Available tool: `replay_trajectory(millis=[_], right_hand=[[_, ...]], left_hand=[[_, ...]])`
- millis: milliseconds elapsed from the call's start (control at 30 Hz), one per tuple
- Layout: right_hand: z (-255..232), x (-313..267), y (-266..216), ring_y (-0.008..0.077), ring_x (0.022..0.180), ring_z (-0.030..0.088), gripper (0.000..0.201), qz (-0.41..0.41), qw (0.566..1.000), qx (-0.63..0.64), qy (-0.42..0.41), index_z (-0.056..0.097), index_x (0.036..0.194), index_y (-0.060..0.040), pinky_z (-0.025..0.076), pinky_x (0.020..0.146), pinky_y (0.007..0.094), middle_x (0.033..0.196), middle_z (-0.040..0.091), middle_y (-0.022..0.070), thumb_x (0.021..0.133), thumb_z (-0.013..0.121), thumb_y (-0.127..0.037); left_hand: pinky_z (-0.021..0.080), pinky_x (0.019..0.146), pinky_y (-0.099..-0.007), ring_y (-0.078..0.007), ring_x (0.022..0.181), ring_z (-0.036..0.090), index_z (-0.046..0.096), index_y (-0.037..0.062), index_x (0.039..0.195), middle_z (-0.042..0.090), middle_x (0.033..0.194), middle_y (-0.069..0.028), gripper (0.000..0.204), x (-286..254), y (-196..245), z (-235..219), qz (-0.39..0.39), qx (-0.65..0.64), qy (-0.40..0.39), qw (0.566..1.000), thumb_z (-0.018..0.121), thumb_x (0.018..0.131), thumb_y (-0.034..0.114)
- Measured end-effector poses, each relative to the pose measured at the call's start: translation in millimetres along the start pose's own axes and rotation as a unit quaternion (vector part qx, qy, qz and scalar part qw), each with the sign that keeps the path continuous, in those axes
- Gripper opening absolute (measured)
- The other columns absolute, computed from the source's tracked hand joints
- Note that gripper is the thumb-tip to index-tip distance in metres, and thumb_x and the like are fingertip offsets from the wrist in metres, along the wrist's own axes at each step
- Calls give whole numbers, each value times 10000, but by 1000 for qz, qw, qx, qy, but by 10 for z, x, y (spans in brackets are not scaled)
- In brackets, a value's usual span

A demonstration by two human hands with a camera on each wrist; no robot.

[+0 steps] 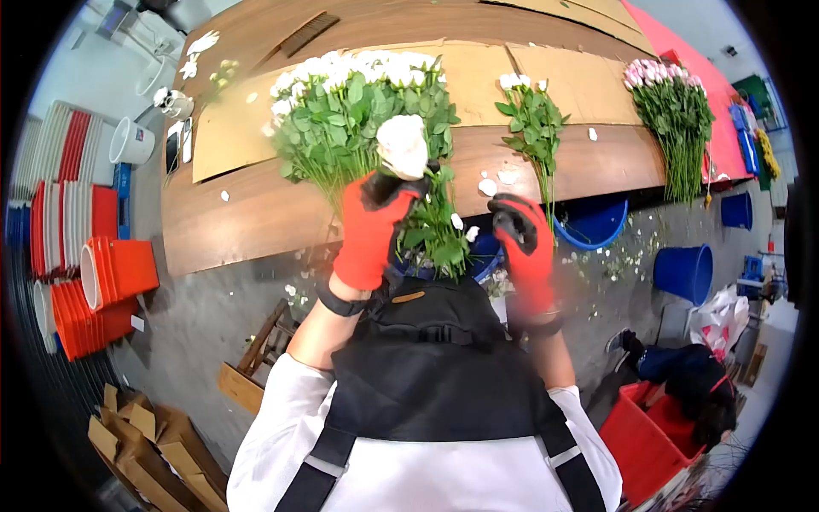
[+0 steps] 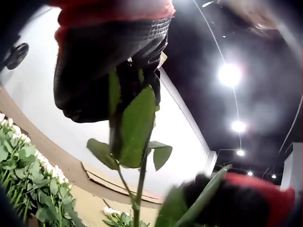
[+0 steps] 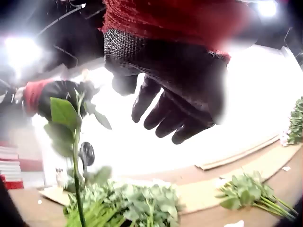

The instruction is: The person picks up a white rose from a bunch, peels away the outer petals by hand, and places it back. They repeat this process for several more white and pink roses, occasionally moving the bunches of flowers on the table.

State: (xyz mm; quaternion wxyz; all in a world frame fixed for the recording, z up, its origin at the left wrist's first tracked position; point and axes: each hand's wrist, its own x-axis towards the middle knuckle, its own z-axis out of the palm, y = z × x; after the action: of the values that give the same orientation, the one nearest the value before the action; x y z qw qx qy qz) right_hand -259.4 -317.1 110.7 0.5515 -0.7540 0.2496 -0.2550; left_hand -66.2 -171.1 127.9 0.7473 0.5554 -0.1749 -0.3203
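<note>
The left hand [image 1: 375, 224], in a red glove with black palm, grips a white rose [image 1: 402, 147] just under its bloom. Its leafy stem [image 1: 444, 235] hangs down in front of the apron; in the left wrist view the leaves [image 2: 137, 125] come out below the curled fingers. To the right, apart from the stem, the right hand [image 1: 525, 247] is in the air, holding nothing. Its fingers [image 3: 163, 113] are spread and loosely bent in the right wrist view. Beyond the left hand a large bunch of white roses [image 1: 358, 107] lies on the table.
A small white bunch [image 1: 535, 128] and a pink bunch [image 1: 674, 119] lie on cardboard [image 1: 589, 90] and the table [image 1: 230, 230]. Blue buckets [image 1: 593, 224] stand below the table edge. A brush [image 1: 309, 32] lies at the back. A person [image 1: 682, 375] bends by a red crate [image 1: 644, 452].
</note>
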Motion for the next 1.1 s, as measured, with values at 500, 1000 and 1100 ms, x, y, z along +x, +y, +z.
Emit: replay_trajectory(millis=[500, 1000, 1100], right_hand=[[397, 247, -744, 167, 946, 592, 331, 17, 974, 209, 80, 626, 1058, 16, 469, 835, 297, 1034, 639, 77, 741, 716, 45], [242, 349, -899, 187, 1081, 553, 443, -14, 991, 126, 40, 590, 1174, 5, 419, 959, 296, 1153, 575, 89, 750, 711, 45], [323, 358, -864, 128, 941, 588, 333, 127, 947, 292, 43, 617, 1085, 23, 451, 881, 265, 1013, 616, 49, 765, 705, 50]], left_hand=[[494, 868, -316, -168, 969, 605, 529, -18, 1206, 632, 1072, -100, 396, -353, -113, 158, 91, 88, -57, 990, 659, 832, -19], [463, 850, -266, -106, 952, 591, 620, -30, 1150, 663, 1013, -50, 275, -298, 183, 288, -31, 31, -54, 998, 580, 883, 20], [469, 850, -275, -120, 958, 588, 587, -25, 1172, 648, 1024, -58, 288, -283, 23, 201, -61, -13, -76, 995, 588, 888, 25]])
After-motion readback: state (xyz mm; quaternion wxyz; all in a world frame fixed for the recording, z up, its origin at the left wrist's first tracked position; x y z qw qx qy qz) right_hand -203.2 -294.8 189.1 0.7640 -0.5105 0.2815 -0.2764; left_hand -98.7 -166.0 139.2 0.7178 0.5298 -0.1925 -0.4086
